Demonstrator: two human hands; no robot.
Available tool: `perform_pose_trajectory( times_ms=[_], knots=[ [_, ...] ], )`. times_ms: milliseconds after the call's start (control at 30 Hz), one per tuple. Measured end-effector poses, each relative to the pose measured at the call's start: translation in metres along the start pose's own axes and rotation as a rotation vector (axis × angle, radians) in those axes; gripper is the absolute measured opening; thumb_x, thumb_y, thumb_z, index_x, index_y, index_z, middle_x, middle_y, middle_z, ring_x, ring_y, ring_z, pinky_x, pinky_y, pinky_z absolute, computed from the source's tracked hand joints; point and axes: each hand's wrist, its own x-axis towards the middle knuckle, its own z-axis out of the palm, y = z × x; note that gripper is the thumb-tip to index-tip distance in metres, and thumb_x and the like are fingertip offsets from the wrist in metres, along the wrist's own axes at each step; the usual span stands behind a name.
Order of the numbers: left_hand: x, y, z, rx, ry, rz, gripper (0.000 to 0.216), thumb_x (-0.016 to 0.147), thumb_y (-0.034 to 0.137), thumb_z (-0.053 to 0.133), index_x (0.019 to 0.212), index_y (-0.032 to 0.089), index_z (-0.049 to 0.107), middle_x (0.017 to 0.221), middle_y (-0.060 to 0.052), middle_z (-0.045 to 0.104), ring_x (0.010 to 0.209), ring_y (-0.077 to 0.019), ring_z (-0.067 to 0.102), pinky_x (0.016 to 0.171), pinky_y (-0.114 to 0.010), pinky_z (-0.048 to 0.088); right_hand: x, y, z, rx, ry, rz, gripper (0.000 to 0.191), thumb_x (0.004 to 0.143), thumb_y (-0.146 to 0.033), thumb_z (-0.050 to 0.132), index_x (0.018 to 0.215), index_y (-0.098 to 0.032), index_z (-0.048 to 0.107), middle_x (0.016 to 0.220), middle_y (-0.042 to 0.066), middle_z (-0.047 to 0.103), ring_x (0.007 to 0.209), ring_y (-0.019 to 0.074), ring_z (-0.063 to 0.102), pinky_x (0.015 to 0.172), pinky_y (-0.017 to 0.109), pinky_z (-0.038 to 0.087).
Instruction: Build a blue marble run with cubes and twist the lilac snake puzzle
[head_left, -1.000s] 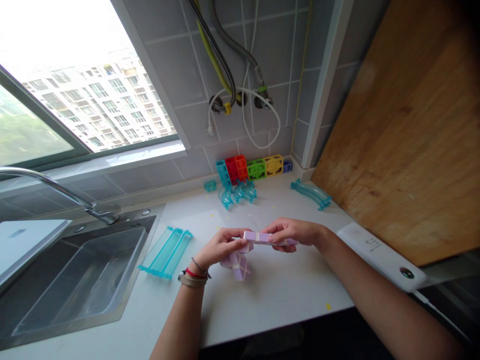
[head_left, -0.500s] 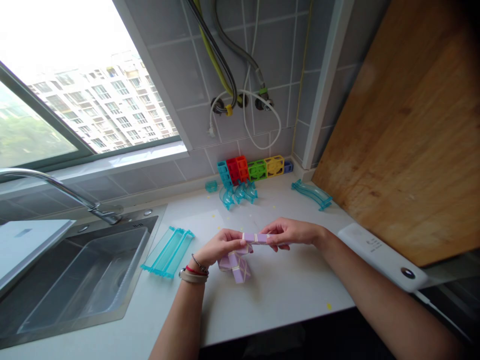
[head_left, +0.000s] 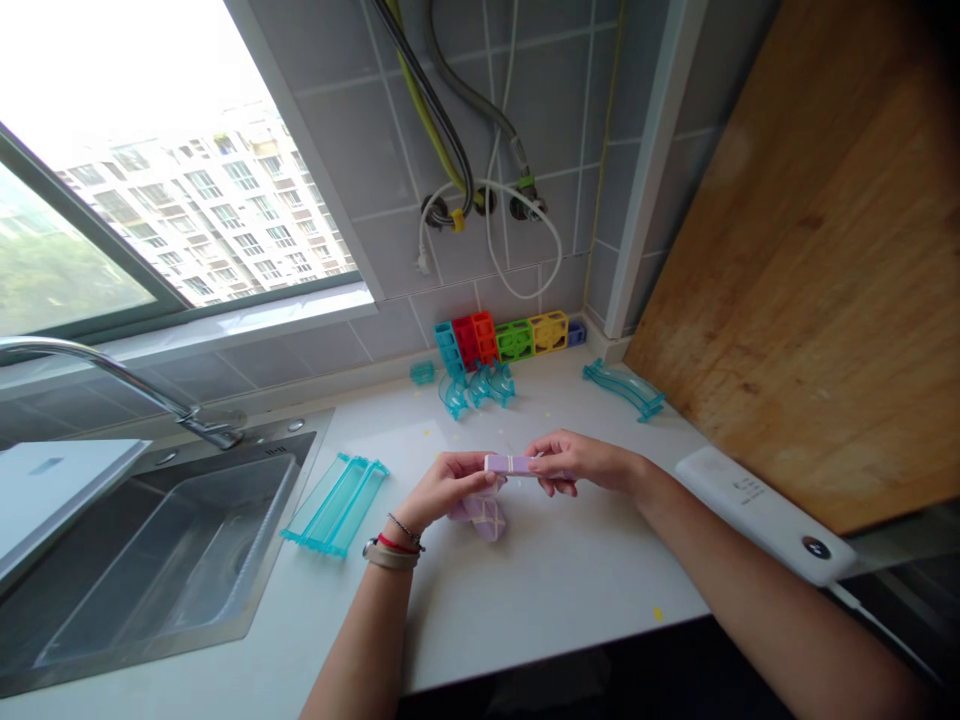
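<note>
Both my hands hold a chain of flat purple square tiles (head_left: 510, 464) above the white counter (head_left: 540, 580). My left hand (head_left: 442, 490) pinches its left end, and more purple tiles (head_left: 484, 515) hang folded beneath that hand. My right hand (head_left: 581, 462) grips the right end of the flat strip, covering part of it. The strip lies roughly level between the two hands.
A steel sink (head_left: 150, 570) with a tap (head_left: 112, 385) lies at left. Clear teal track pieces (head_left: 334, 503) rest beside it; a curved teal track (head_left: 622, 388) and a row of coloured cube frames (head_left: 502, 340) stand by the tiled wall. A wooden board (head_left: 810, 250) and a white device (head_left: 765, 510) are at right.
The hands have shifted slightly away from me and closer together. The hanging purple tiles have folded up tighter under my left hand.
</note>
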Motion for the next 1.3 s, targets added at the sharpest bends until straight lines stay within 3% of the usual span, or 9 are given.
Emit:
perform_pose_trajectory(
  times_ms=[133, 300, 433, 600, 767, 867, 967, 1133, 1300],
  knots=[
    [0.001, 0.0, 0.005, 0.038, 0.027, -0.04, 0.043, 0.086, 0.048, 0.071, 0.105, 0.01, 0.077, 0.082, -0.008, 0.071, 0.066, -0.0129, 0.056, 0.057, -0.021, 0.038, 0.003, 0.002, 0.008, -0.309, 0.061, -0.102, 0.04, 0.086, -0.052, 0.07, 0.107, -0.018, 0.069, 0.077, 0.002, 0.07, 0.068, 0.0154, 0.061, 0.061, 0.023, 0.042],
    [0.001, -0.004, 0.005, 0.047, 0.003, -0.091, 0.043, 0.083, 0.05, 0.073, 0.099, 0.01, 0.079, 0.077, -0.006, 0.07, 0.062, -0.012, 0.053, 0.055, -0.02, 0.036, 0.006, 0.004, 0.021, -0.723, 0.22, -0.289, 0.022, 0.087, -0.042, 0.071, 0.092, -0.021, 0.071, 0.076, 0.0, 0.068, 0.067, 0.016, 0.058, 0.061, 0.024, 0.037],
    [-0.001, -0.007, 0.004, 0.079, -0.077, -0.177, 0.045, 0.084, 0.054, 0.07, 0.09, 0.01, 0.08, 0.066, -0.003, 0.064, 0.053, -0.0092, 0.044, 0.048, -0.021, 0.027, 0.009, 0.006, 0.021, -0.813, 0.249, -0.344, 0.018, 0.088, -0.036, 0.072, 0.1, -0.023, 0.074, 0.087, 0.003, 0.073, 0.079, 0.0197, 0.064, 0.071, 0.027, 0.041],
    [0.0, -0.01, 0.006, -0.04, -0.155, -0.212, 0.045, 0.086, 0.053, 0.069, 0.092, 0.01, 0.081, 0.076, -0.007, 0.072, 0.057, -0.011, 0.051, 0.051, -0.021, 0.034, 0.011, 0.008, 0.017, -0.881, 0.275, -0.436, 0.023, 0.088, -0.033, 0.075, 0.11, -0.027, 0.076, 0.099, 0.004, 0.075, 0.095, 0.0219, 0.066, 0.089, 0.033, 0.044],
    [-0.002, -0.018, 0.004, -0.284, -0.234, -0.309, 0.045, 0.087, 0.052, 0.07, 0.095, 0.009, 0.08, 0.088, -0.014, 0.078, 0.066, -0.0172, 0.066, 0.061, -0.024, 0.047, 0.015, 0.014, 0.021, -1.1, 0.459, -0.577, 0.022, 0.088, -0.025, 0.075, 0.109, -0.031, 0.076, 0.121, 0.006, 0.071, 0.126, 0.0295, 0.054, 0.115, 0.058, 0.025],
    [0.0, -0.023, 0.009, -0.393, -0.307, -0.376, 0.048, 0.086, 0.054, 0.071, 0.102, 0.009, 0.079, 0.086, -0.016, 0.078, 0.067, -0.0201, 0.071, 0.062, -0.026, 0.052, 0.015, 0.013, 0.027, -1.143, 0.496, -0.654, 0.023, 0.092, -0.016, 0.066, 0.105, -0.032, 0.077, 0.123, 0.005, 0.069, 0.132, 0.0289, 0.051, 0.118, 0.062, 0.021],
    [-0.001, -0.023, 0.016, -0.479, -0.317, -0.419, 0.047, 0.084, 0.056, 0.072, 0.094, 0.01, 0.079, 0.089, -0.015, 0.077, 0.057, -0.0173, 0.068, 0.054, -0.027, 0.052, 0.01, 0.006, 0.036, -1.163, 0.588, -0.735, 0.028, 0.094, -0.011, 0.057, 0.1, -0.03, 0.077, 0.131, 0.005, 0.066, 0.14, 0.0278, 0.044, 0.121, 0.059, 0.021],
    [-0.005, -0.02, 0.025, -0.609, -0.318, -0.388, 0.045, 0.082, 0.054, 0.074, 0.091, 0.01, 0.075, 0.095, -0.015, 0.076, 0.051, -0.0166, 0.064, 0.046, -0.028, 0.048, 0.007, -0.001, 0.053, -1.143, 0.727, -0.844, 0.03, 0.094, -0.01, 0.054, 0.097, -0.029, 0.077, 0.148, 0.004, 0.054, 0.15, 0.0282, 0.03, 0.121, 0.056, 0.026],
    [0.003, -0.021, 0.012, -0.696, -0.202, -0.334, 0.064, 0.091, 0.067, 0.056, 0.117, 0.011, 0.072, 0.084, -0.012, 0.074, 0.053, -0.0154, 0.065, 0.05, -0.026, 0.052, 0.014, 0.006, 0.038, -1.099, 0.848, -0.661, 0.03, 0.091, -0.007, 0.055, 0.097, -0.028, 0.076, 0.132, 0.005, 0.067, 0.143, 0.0299, 0.041, 0.12, 0.059, 0.021]
  ],
)
